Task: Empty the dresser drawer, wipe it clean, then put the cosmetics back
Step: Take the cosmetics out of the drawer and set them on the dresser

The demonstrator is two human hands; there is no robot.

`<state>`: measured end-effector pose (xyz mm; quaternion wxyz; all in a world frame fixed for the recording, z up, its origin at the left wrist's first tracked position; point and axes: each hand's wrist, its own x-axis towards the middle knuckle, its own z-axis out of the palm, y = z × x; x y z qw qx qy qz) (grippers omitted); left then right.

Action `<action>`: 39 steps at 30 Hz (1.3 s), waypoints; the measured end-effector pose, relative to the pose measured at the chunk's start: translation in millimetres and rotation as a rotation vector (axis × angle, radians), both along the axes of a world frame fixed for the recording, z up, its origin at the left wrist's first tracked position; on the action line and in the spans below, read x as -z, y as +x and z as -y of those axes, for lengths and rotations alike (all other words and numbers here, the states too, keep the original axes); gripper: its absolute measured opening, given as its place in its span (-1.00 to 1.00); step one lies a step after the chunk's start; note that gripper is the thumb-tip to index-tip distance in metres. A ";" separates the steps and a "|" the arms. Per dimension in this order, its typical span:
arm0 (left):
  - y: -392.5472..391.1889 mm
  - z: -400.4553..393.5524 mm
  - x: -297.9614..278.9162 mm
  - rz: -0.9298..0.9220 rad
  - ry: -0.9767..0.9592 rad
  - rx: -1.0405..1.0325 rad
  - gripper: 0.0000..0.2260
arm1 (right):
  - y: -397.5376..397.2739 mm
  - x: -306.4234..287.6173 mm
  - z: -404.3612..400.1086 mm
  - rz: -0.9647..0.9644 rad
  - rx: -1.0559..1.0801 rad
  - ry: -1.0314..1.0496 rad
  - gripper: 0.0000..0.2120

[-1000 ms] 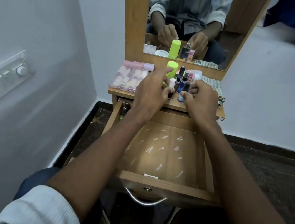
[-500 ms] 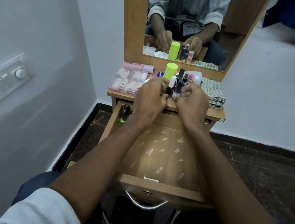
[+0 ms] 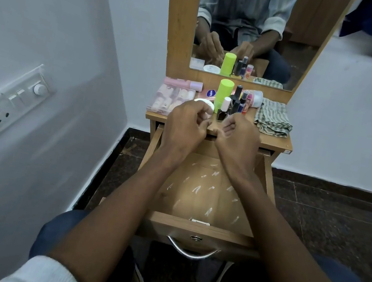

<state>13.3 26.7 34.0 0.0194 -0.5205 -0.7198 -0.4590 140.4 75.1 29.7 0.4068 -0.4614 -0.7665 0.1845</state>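
The dresser drawer is pulled out below me, and its wooden floor carries white streaks. On the dresser top several small nail polish bottles stand in a cluster beside a lime green tube. A white round jar peeks out behind my left hand. My right hand is next to it at the top's front edge. Both hands have loosely curled fingers and hold nothing, just short of the bottles.
A clear box of pink cosmetics and a pink tube lie at the top's left. A striped cloth lies crumpled at its right. The mirror rises behind. A switch plate is on the left wall.
My hands held the small bottles together half a second ago. They have since let go and drawn back toward the front edge, leaving the bottles standing.
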 end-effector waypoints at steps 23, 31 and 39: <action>-62.3 64.4 32.0 -0.088 -0.439 -0.086 -0.52 | -66.6 38.6 34.4 0.630 -0.252 0.043 -0.64; -51.2 57.1 32.7 -0.131 -0.476 -0.128 -0.77 | -71.0 45.9 30.7 0.571 -0.264 0.003 -0.58; -50.4 60.5 31.1 -0.067 -0.448 -0.085 -0.79 | -46.5 33.7 24.8 0.465 -0.345 -0.151 -0.63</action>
